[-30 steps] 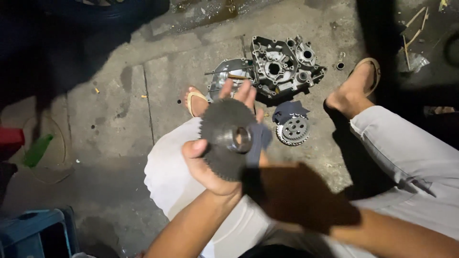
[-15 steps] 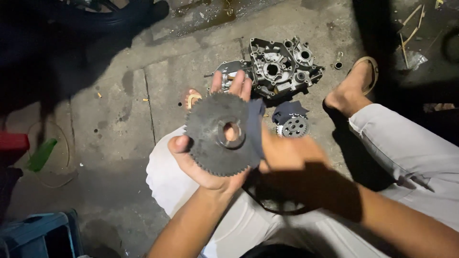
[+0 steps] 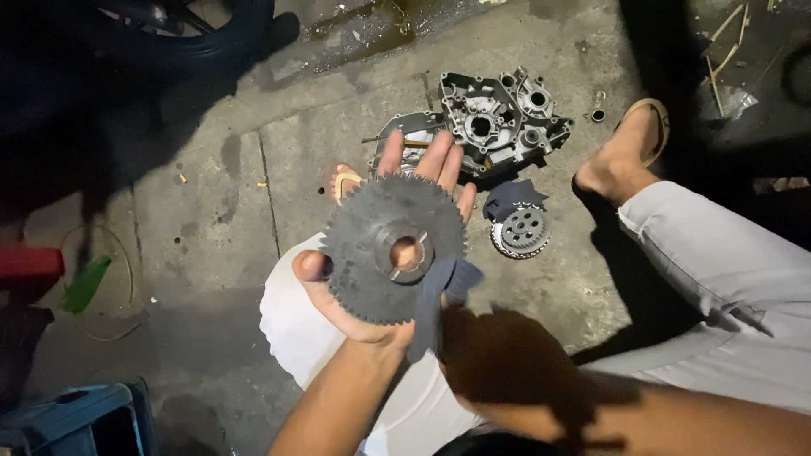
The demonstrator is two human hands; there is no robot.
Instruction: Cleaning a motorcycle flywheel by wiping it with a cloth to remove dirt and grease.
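Two hands work one part in the head view: your left hand (image 3: 372,279) lies spread flat under the big toothed gear (image 3: 390,249), thumb hooked over its rim. Your right hand (image 3: 507,359), in shadow, pinches a dark rag (image 3: 441,291) against the gear's lower edge. Wiping looks underway; next, turn the gear to reach uncleaned teeth.

Left hand (image 3: 372,279) lies palm-up, fingers (image 3: 435,160) spread; right hand (image 3: 507,355) shadowed.
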